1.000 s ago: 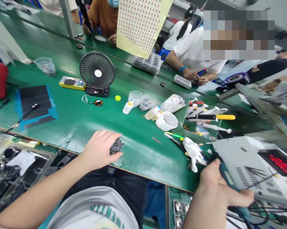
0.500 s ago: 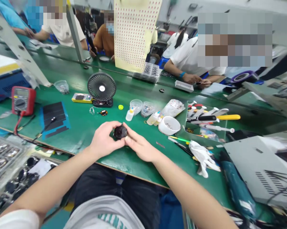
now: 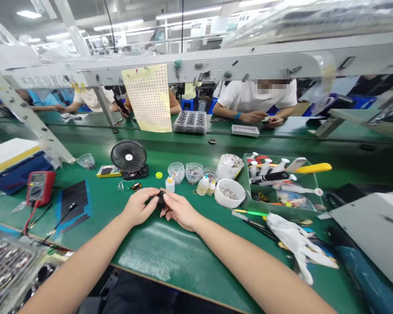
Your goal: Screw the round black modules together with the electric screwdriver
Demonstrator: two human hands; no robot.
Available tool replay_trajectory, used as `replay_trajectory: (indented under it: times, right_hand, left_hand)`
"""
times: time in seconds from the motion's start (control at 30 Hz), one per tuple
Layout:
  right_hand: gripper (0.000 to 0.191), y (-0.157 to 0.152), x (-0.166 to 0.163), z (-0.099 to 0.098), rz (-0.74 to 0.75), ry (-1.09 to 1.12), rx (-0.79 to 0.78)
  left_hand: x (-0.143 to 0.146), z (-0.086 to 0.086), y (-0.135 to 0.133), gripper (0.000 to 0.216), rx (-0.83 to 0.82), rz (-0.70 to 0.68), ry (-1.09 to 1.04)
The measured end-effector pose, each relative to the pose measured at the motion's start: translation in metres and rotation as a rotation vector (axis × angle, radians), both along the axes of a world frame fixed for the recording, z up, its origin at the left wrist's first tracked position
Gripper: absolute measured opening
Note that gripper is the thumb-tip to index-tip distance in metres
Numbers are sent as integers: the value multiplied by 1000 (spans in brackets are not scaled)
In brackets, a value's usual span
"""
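Two hands are meeting over the green bench (image 3: 170, 257), and both are gripping the same small black round part (image 3: 160, 201). The left hand (image 3: 138, 210) is curling its fingers around one side while the right hand (image 3: 180, 212) is pinching the other, so neither hand is loose. The part is sitting between the fingertips, low over the bench. Honestly, I can't tell whether it's touching the surface, since the fingers are hiding most of it.

Just behind the hands a little white bottle (image 3: 170, 184) is standing upright, with a couple of clear cups (image 3: 177, 172) beyond it. A black desk fan (image 3: 128, 157) is facing the camera further back on the left. A red multimeter (image 3: 39, 187) is lying well off to the left. On the right, a white bowl (image 3: 229, 193) is sitting right beside a green tool tray (image 3: 248, 192), and a white glove (image 3: 293, 237) is lying nearer the front.
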State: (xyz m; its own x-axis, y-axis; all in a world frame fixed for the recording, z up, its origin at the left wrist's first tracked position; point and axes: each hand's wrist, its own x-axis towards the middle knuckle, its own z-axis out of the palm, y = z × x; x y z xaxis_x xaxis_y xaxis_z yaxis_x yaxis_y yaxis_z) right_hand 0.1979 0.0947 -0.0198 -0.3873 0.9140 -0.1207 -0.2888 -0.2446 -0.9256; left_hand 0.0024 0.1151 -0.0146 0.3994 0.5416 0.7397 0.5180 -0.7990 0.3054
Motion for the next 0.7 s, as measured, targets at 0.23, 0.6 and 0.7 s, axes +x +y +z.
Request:
replay_trajectory:
  times: [0.23, 0.6, 0.7]
  right_hand:
    - [68, -1, 1, 6, 46, -150, 7]
    - [49, -6, 3, 19, 99, -363, 36]
    - [47, -8, 2, 19, 89, -429, 72]
  left_hand:
    - [-2, -1, 3, 16, -59, 16, 63]
    - [-5, -5, 4, 18, -318, 31, 143]
    - [-8, -6, 3, 17, -369, 40, 148]
